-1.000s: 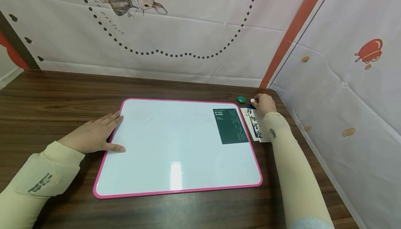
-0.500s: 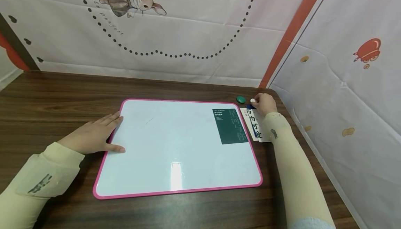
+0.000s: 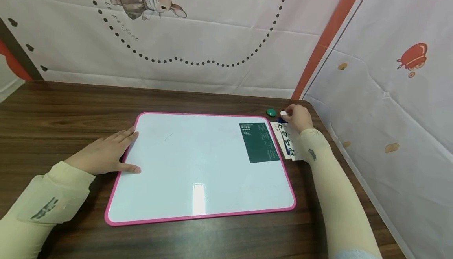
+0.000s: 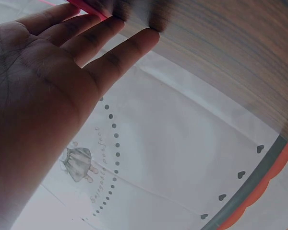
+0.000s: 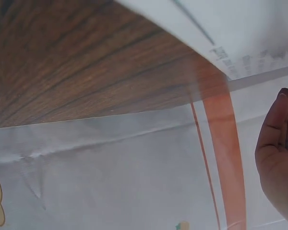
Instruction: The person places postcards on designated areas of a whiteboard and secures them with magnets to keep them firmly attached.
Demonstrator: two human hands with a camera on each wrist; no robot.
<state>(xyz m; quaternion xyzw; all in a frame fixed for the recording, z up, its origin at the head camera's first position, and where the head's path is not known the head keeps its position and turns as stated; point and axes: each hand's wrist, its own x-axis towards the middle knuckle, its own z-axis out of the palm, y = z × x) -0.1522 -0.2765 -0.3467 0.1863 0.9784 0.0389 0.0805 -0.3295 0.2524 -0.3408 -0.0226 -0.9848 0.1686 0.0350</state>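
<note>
A whiteboard with a pink rim lies flat on the table. My left hand rests over its left edge, fingers straight and thumb spread on the white surface. A dark green card with pale characters lies on the board's right part. Just beyond the board's upper right corner, my right hand pinches a small white round piece, possibly a magnet, between its fingertips. Beneath that hand and its wrist are overlapping printed cards, partly hidden by the sleeve. In the right wrist view, curled fingers show at the right edge.
A green round piece sits left of the right hand. Dark wood table surrounds the board. Printed white cloth hangs behind the table, and another cloth borders its right side.
</note>
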